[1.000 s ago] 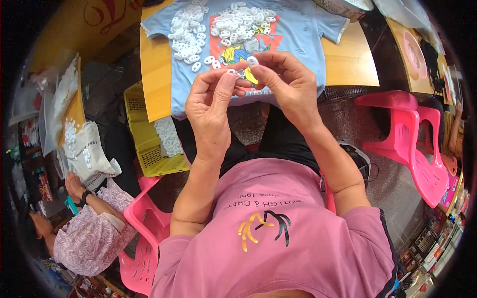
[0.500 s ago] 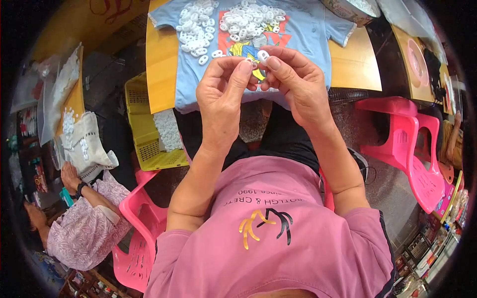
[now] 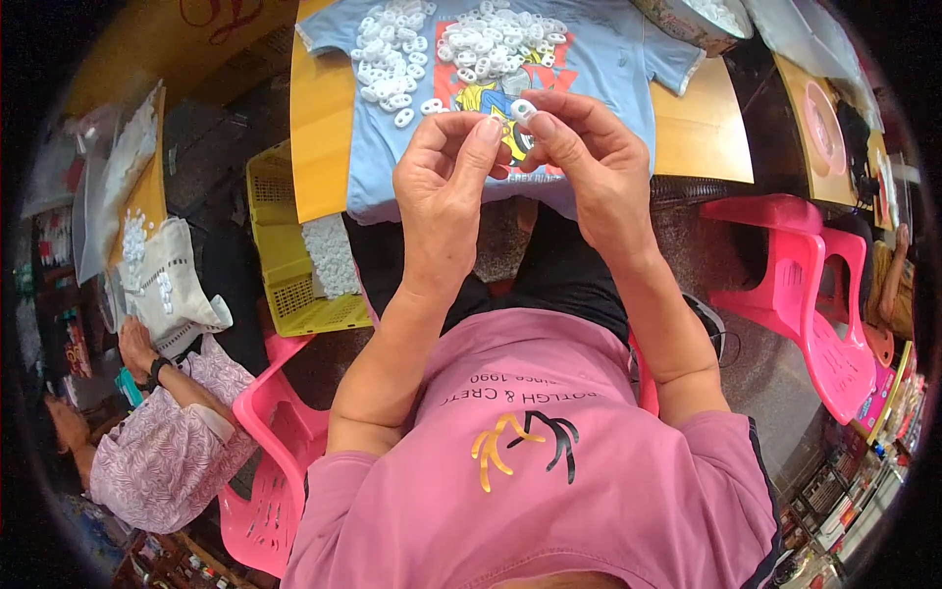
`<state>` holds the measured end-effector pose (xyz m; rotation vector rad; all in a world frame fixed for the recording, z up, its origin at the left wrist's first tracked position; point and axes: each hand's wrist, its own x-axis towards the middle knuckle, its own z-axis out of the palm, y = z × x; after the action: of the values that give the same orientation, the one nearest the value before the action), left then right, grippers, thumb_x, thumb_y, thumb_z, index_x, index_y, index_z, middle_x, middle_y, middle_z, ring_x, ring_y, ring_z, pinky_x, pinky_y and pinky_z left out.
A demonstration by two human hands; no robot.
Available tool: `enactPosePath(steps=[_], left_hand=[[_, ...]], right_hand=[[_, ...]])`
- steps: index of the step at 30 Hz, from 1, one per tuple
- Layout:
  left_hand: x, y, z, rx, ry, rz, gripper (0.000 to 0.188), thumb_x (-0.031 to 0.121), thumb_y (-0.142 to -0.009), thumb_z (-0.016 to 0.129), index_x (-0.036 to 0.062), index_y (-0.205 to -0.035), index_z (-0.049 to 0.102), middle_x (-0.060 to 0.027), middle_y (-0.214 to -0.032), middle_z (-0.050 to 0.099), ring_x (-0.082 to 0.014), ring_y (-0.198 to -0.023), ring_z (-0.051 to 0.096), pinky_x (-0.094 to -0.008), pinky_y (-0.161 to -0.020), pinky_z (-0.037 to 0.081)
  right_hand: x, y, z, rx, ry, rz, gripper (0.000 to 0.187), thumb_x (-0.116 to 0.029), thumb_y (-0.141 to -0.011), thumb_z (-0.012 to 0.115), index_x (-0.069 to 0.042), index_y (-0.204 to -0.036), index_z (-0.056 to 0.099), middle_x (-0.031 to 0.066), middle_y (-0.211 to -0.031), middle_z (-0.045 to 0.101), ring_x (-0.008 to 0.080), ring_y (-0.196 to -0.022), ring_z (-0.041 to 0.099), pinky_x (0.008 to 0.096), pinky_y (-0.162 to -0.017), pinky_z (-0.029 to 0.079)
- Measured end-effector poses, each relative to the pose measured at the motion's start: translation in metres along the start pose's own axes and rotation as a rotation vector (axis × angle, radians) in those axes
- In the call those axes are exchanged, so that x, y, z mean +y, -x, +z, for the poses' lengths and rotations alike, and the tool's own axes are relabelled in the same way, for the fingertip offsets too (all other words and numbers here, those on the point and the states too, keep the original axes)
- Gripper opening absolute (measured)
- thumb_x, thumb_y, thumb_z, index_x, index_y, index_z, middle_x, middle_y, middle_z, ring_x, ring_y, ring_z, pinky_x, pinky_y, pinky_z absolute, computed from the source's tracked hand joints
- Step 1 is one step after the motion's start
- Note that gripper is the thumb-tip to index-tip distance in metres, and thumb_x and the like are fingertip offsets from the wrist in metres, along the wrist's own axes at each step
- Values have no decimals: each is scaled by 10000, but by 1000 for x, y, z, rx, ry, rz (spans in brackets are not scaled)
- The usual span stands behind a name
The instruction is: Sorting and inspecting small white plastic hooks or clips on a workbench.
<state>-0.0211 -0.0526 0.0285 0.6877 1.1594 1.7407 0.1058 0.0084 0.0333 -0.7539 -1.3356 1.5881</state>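
Observation:
Both of my hands are raised over the near edge of a light blue T-shirt [image 3: 613, 108] spread on the table. My right hand [image 3: 601, 167] pinches a small white oval plastic piece with two holes [image 3: 523, 111] between thumb and forefinger. Close beside it, my left hand [image 3: 444, 191] is closed in a pinch, thumb against forefinger; whatever is between those fingertips is too small and hidden to name. Farther off on the shirt lie two heaps of similar white pieces, a left heap [image 3: 385, 54] and a right heap [image 3: 496, 41]. A few loose ones [image 3: 430, 106] sit nearer my left hand.
A patterned round tub [image 3: 699, 25] of white pieces stands at the far right. Left of my legs is a yellow crate [image 3: 280, 236] beside a mass of white pieces [image 3: 332, 257]. Pink chairs [image 3: 785, 285] flank me. At the left, another person's arm [image 3: 182, 381] rests by a cloth bag.
My hands have shifted very slightly to the right, still pinching close together. The white piece in my right hand has turned a little. The heaps look the same.

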Motion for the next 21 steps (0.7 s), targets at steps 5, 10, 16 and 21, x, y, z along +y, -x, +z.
enactPosePath(steps=[5, 10, 16, 21], left_hand=[[0, -1, 0, 30, 51, 2, 131, 120, -927, 636, 1, -959, 590, -37, -832, 626, -75, -729, 586, -222, -666, 482], [3, 1, 4, -2, 38, 0, 130, 120, -929, 632, 1, -956, 590, -36, -821, 628, -73, -724, 583, -223, -659, 485], [3, 0, 4, -10, 40, -2, 132, 121, -933, 627, -3, -956, 588, -40, -830, 629, -74, -727, 584, -225, -660, 488], [2, 0, 4, -8, 45, -8, 133, 119, -932, 629, -4, -960, 586, -40, -847, 628, -76, -729, 586, -227, -664, 489]], right_hand=[[-1, -5, -8, -51, -494, 396, 283, -154, -931, 628, -5, -1171, 611, 41, -909, 622, 76, -725, 555, 259, -655, 506], [-3, -5, -7, -58, -562, 454, 288, -169, -928, 632, -21, -1174, 607, 23, -909, 618, 68, -742, 558, 253, -650, 502], [-4, -4, -4, -37, -518, 421, 263, -156, -927, 633, -23, -1153, 618, 25, -906, 636, 68, -739, 562, 254, -654, 506], [-1, -3, -3, -13, -399, 298, 241, -145, -933, 628, -13, -1134, 628, 51, -928, 654, 77, -726, 569, 264, -668, 519]])
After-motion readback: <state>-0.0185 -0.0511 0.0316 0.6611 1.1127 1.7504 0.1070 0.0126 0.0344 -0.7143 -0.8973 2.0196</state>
